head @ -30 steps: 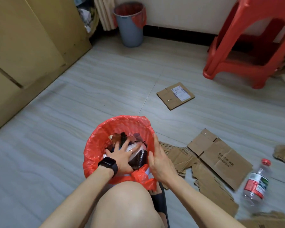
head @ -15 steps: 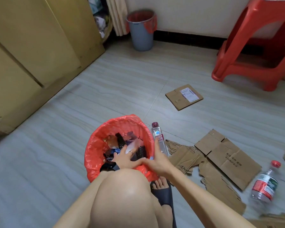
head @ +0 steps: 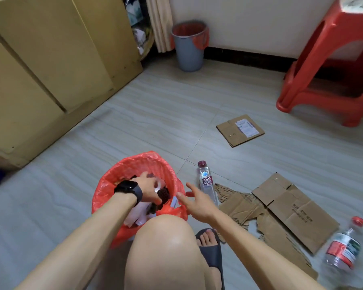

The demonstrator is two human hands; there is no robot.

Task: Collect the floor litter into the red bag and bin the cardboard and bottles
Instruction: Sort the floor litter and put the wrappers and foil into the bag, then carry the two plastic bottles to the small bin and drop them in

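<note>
The red bag (head: 132,164) stands open on the floor in front of my knee, filled with wrappers and white paper. My left hand (head: 148,190), with a black watch on the wrist, is down inside the bag and presses on the litter; its fingertips are partly hidden. Just right of the bag's rim, my right hand (head: 196,203) hovers with fingers spread, holding nothing. A clear soda bottle (head: 205,182) with a maroon cap lies beside that hand. Torn flattened cardboard (head: 291,212) covers the floor to the right, with a red-capped bottle (head: 344,248) beyond it.
A small cardboard piece (head: 240,129) with a shipping label lies further out. A grey bin (head: 189,49) with a red liner stands by the far wall. A red plastic stool (head: 327,65) is at the right, a yellow cabinet (head: 50,65) at the left.
My left hand pushed deeper into the bag. My right hand came off the bag's near rim and opened beside it. The view shifted, bringing the soda bottle into sight.
</note>
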